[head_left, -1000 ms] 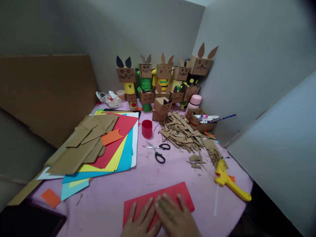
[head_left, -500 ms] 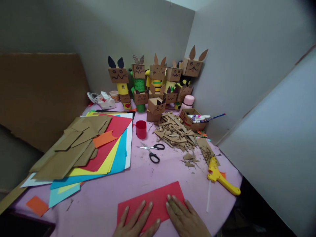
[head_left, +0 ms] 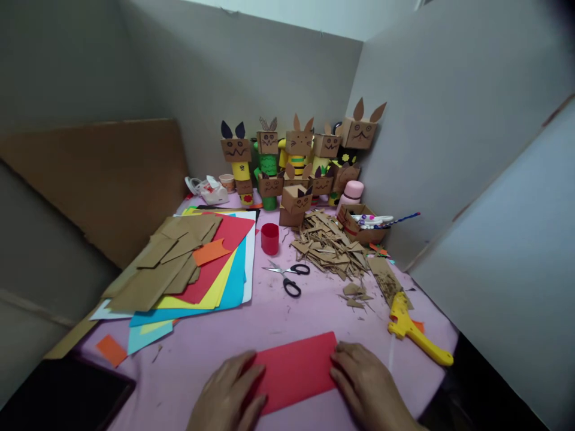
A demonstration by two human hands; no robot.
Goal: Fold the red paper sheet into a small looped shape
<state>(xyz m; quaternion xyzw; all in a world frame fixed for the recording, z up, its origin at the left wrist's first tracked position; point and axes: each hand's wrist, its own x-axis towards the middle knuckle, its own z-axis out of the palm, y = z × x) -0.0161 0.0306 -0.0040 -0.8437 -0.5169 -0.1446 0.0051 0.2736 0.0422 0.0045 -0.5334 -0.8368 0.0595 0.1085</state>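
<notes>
A red paper rectangle [head_left: 296, 372] lies flat on the pink-covered table near its front edge. At its left end rests my left hand [head_left: 230, 392], fingers slightly apart and curved over the paper's edge. My right hand [head_left: 366, 383] touches the right end with its fingertips, the fingers bent and close together. Beyond the paper, black-handled scissors [head_left: 288, 278] lie with their blades apart. A short red paper tube [head_left: 270, 239] stands behind them.
Left are stacked coloured sheets [head_left: 238, 278] under cardboard pieces [head_left: 155, 278]. Cardboard scraps [head_left: 330, 245] and a yellow glue gun [head_left: 415, 332] lie right. Several cardboard animal figures [head_left: 299, 143] stand at the back. A dark flat object [head_left: 67, 392] sits front left.
My hands have moved apart, from lying flat on the red paper to its left and right ends. The camera view has shifted, so the table's objects appear farther right.
</notes>
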